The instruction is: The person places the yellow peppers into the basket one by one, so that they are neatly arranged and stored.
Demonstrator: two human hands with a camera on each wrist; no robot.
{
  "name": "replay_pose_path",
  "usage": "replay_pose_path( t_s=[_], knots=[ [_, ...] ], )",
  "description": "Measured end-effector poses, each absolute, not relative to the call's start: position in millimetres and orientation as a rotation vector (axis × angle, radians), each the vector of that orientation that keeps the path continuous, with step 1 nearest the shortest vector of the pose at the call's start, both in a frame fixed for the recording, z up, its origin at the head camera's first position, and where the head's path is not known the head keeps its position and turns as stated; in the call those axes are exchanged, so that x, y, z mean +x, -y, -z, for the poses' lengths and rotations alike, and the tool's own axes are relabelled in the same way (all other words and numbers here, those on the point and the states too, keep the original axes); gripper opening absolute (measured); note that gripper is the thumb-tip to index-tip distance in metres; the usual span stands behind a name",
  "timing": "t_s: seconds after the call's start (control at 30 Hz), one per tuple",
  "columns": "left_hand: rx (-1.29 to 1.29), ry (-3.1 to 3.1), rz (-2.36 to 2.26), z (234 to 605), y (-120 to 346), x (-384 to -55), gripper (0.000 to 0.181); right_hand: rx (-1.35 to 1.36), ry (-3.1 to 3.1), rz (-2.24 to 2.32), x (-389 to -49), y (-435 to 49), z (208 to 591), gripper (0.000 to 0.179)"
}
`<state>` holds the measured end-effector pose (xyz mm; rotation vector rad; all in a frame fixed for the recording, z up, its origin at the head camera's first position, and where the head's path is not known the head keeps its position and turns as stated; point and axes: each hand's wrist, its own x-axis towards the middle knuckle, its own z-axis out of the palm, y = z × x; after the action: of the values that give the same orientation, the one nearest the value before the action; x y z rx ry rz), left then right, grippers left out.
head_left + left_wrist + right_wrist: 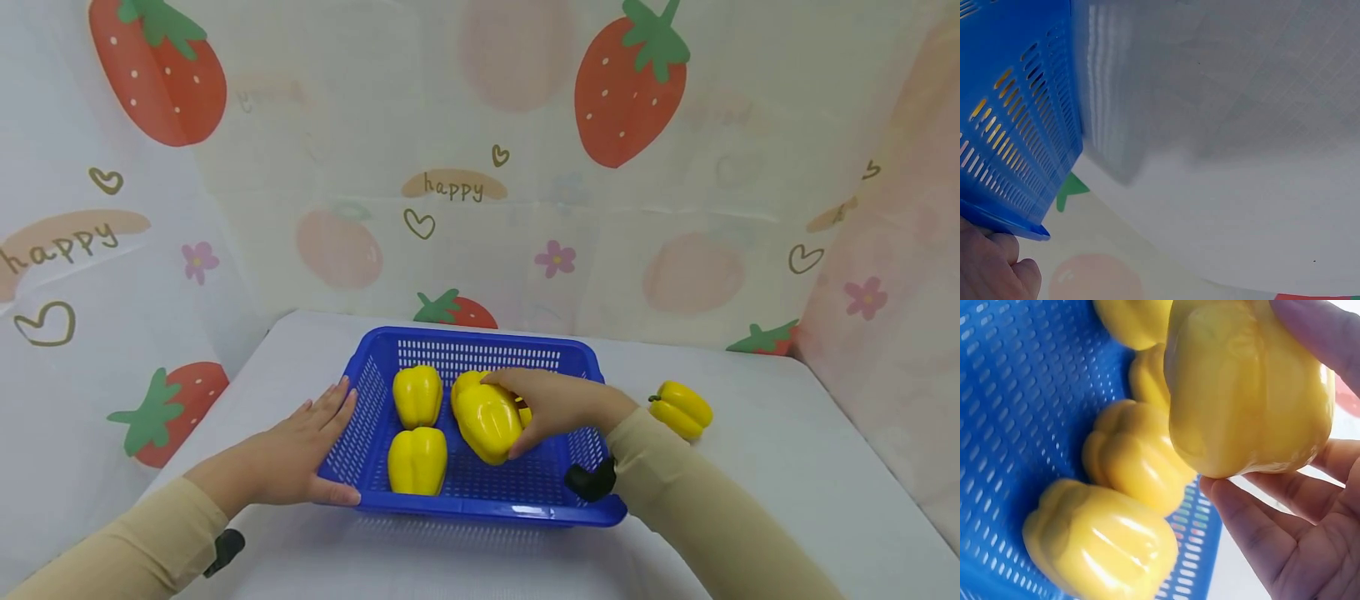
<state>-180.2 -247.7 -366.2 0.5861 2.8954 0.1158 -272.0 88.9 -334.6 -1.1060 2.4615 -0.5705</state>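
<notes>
A blue plastic basket (pixel 480 507) stands on the table, with several yellow bell peppers inside. Two of them, a rear bell pepper (pixel 417 397) and a front bell pepper (pixel 417 461), lie along its left side. My right hand (pixel 558 404) grips another yellow bell pepper (pixel 489 423) between thumb and fingers, above the basket floor. The right wrist view shows this held bell pepper (pixel 1247 394) close up, partly covering those behind it. My left hand (pixel 288 458) rests on the basket's left rim, fingers extended and thumb at the front corner.
One more yellow bell pepper (pixel 681 410) lies on the white table (pixel 780 467), right of the basket. A printed cloth (pixel 525 125) with strawberries and hearts hangs behind and at both sides. Dark straps or device parts show at both sleeves.
</notes>
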Motion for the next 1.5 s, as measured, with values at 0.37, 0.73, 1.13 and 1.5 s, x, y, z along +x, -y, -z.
replay_pose_path(
  t_s=[0.37,0.73,1.13,1.5],
  knots=[
    [0.588,-2.899,-0.107,368,249,-181,0.124,-1.117,-2.441,0.493,-273,-75,345,0.082],
    [0.58,-2.892,-0.12,367,248,-181,0.124,-1.077,-2.411,0.423,-277,-66,352,0.077],
    [0.585,-2.891,-0.123,366,247,-181,0.123,-1.02,-2.377,0.317,-280,-62,360,0.079],
    [0.59,-2.897,-0.115,366,248,-181,0.123,-0.98,-2.362,0.282,-281,-56,363,0.083]
  ],
)
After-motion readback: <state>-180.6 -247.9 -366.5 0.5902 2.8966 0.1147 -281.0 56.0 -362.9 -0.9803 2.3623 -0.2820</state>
